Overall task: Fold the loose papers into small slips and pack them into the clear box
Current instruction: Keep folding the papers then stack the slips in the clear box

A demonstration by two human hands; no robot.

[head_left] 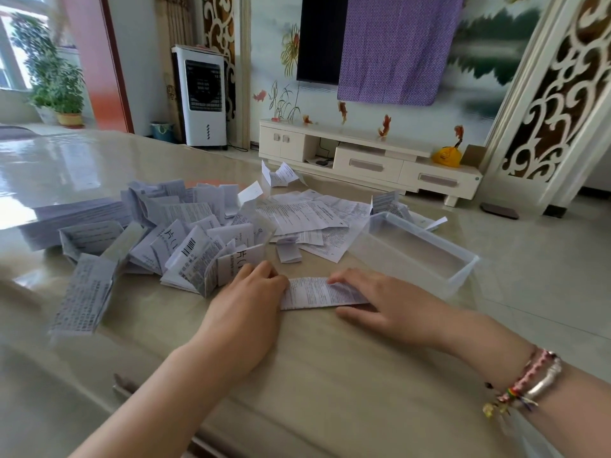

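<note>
The glossy beige stone table carries a large heap of printed white paper leaflets, some creased, some flat. The clear rectangular plastic box stands at the right of the heap and appears empty, so packing is judged not yet begun. The narrow folded white paper strip lies at the near edge of the heap. The left hand and right hand press it flat with straightened fingers.
</note>
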